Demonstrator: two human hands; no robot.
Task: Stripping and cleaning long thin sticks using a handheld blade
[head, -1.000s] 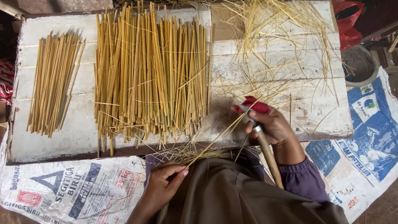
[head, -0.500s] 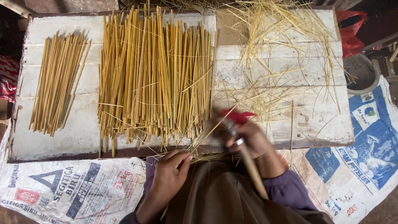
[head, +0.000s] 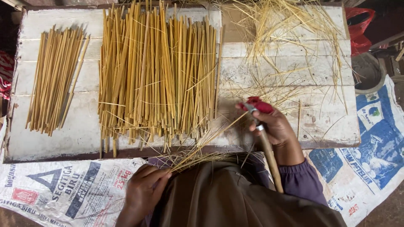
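My right hand grips a knife with a long wooden handle; a red wrap covers the thumb near the blade. My left hand rests on my lap and pinches the near end of a thin bamboo strip that slants up toward the knife. A large pile of yellow bamboo sticks lies on the white wooden board in front of me. To the far left of the board lies a smaller bundle of sticks.
Loose thin shavings are scattered over the board's right part. Printed woven sacks cover the ground left and right. A round grey bowl and a red bag sit at the far right.
My right hand with the knife moved left, then back right along the strip. My left hand shifted slightly on my lap while keeping the strip's end.
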